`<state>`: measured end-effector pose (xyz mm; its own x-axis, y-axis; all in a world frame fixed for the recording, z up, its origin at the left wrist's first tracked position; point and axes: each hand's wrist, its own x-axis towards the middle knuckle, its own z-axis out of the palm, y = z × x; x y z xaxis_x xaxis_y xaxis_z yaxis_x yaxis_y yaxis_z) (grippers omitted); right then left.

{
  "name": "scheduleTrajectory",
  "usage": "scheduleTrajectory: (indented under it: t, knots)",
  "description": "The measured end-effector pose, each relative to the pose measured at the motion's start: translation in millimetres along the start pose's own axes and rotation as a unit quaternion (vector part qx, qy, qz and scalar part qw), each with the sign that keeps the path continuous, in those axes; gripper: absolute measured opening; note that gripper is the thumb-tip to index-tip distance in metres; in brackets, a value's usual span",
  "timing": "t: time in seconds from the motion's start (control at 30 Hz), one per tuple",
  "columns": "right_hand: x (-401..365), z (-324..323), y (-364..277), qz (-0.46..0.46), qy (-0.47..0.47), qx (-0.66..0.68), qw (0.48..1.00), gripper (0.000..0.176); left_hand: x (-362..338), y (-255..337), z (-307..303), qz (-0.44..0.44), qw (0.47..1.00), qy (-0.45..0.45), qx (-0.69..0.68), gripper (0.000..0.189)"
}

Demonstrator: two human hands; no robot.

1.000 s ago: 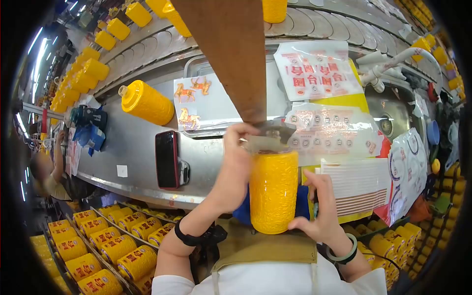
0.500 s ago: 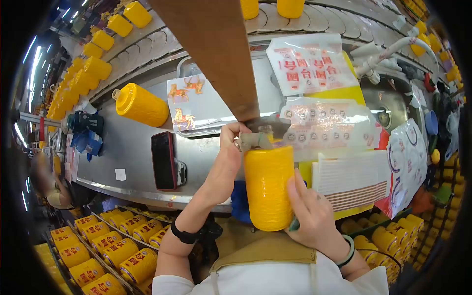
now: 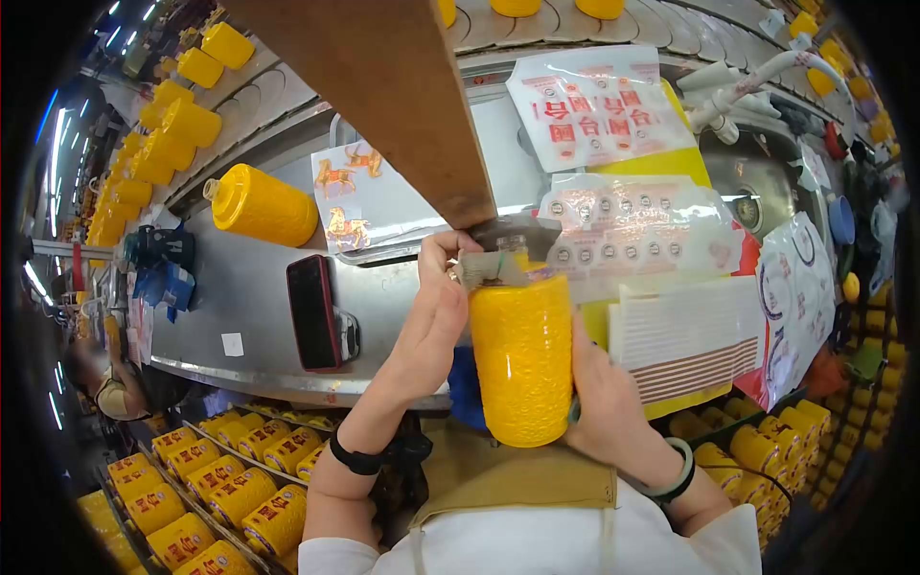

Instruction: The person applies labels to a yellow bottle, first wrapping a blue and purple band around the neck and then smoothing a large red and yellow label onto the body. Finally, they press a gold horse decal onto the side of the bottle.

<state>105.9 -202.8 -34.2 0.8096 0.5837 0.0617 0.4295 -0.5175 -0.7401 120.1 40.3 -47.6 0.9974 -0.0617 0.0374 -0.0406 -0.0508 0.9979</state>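
Observation:
A yellow embossed bottle stands out in front of my body, its clear neck pointing away from me. Against its right side my right hand is closed, fingers partly hidden behind it. At the neck, my left hand pinches a greyish cloth beside the bottle's shoulder. Just beyond the neck is the lower end of a brown beam. A second yellow bottle lies on the metal table at the left, near a sheet with gold horse stickers.
A phone lies left of my left arm. Sticker sheets and a striped stack are at the right, before a sink. Crates of yellow bottles stand below. A conveyor runs behind. A person is far left.
The held bottle has turned a little, and my right hand's fingers have slid further behind it. The view has shifted slightly. Bottles on the conveyor have moved.

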Motion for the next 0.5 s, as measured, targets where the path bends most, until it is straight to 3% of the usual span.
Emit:
scheduleTrajectory:
  t: [0.03,0.1,0.23,0.27,0.4,0.5]
  knots:
    - [2,-4,-3,-0.002,0.0,-0.002,1.0,0.068,3,2,0,0.003,1.0,0.001,0.0,0.069]
    - [-1,-13,-13,-0.127,0.027,-0.116,0.985,0.074,3,5,0,0.006,1.0,-0.005,0.016,0.067]
    - [-6,2,5,-0.075,0.055,-0.093,0.991,0.089,0,-5,2,0.01,0.999,0.015,-0.032,0.065]
    - [-5,0,4,-0.015,0.013,-0.026,0.999,0.089,0,-4,0,0.012,1.0,0.006,-0.009,0.065]
    - [-5,-18,-13,-0.117,-0.003,-0.135,0.984,0.09,2,1,2,0.004,1.0,0.007,-0.017,0.064]
    - [-4,-4,-8,-0.118,0.056,-0.046,0.99,0.079,0,-4,2,0.008,1.0,0.02,0.001,0.064]
